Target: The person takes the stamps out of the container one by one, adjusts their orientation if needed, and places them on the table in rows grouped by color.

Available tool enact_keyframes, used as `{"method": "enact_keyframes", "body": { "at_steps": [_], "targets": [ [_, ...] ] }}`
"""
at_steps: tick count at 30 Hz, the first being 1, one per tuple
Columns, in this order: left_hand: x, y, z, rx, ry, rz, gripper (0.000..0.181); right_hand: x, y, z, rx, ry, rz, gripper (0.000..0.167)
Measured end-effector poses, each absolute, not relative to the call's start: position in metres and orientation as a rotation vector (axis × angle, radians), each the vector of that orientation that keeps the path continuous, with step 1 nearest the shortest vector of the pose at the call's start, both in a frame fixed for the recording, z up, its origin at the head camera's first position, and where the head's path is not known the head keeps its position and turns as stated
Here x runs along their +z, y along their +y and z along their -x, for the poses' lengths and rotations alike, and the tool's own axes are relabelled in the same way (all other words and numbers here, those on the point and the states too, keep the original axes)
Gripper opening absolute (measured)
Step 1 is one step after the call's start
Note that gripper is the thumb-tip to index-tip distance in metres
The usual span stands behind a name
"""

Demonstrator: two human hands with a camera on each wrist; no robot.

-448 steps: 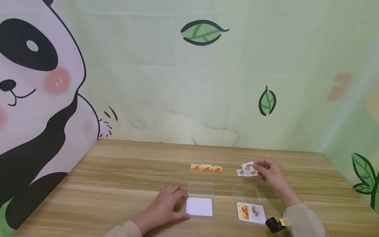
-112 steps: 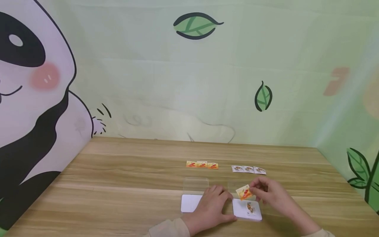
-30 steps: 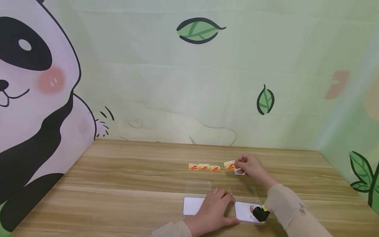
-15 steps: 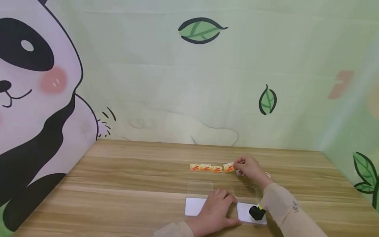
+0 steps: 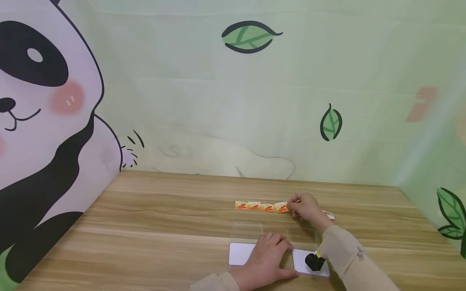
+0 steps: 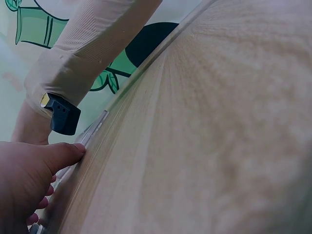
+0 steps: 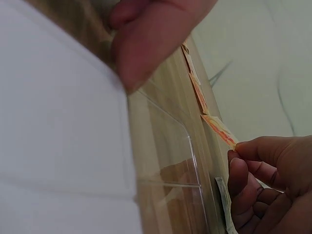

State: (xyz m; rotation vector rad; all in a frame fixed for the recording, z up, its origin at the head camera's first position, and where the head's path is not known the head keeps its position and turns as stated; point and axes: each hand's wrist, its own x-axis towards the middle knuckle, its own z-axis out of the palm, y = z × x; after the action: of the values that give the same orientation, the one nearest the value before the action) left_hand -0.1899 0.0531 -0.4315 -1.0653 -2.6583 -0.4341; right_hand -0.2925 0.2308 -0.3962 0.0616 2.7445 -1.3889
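I see the orange card [image 5: 281, 207] slightly askew at three o'clock of a row of orange cards [image 5: 254, 205]. The right hand [image 5: 306, 208] pinches only its outer edge, I judge to keep the picture uncovered; the card lies at that hand's nine o'clock. Nearer me, at seven, the spread left hand [image 5: 267, 258] touches a white pad [image 5: 299, 256], probably steadying it on the bench [image 5: 145, 226].
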Motion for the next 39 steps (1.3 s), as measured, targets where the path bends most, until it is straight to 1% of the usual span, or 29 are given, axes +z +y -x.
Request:
{"method": "enact_keyframes", "body": {
  "at_steps": [8, 20, 32, 39],
  "targets": [
    [-0.429, 0.054, 0.19, -0.439, -2.669, 1.074, 0.048, -0.398, 0.233, 0.294, -1.351, 2.774, -0.102, 0.012],
    [-0.428, 0.055, 0.19, -0.455, -2.667, 1.075, 0.048, -0.396, 0.236, 0.295, -1.294, 2.82, -0.104, 0.007],
    [-0.433, 0.055, 0.192, -0.475, -2.67, 1.086, 0.047, -0.386, 0.242, 0.286, -1.302, 2.824, -0.057, 0.012],
    [-0.433, 0.055, 0.193, -0.502, -2.682, 1.09, 0.048, -0.373, 0.248, 0.277, -1.332, 2.815, -0.007, 0.017]
  ]
}}
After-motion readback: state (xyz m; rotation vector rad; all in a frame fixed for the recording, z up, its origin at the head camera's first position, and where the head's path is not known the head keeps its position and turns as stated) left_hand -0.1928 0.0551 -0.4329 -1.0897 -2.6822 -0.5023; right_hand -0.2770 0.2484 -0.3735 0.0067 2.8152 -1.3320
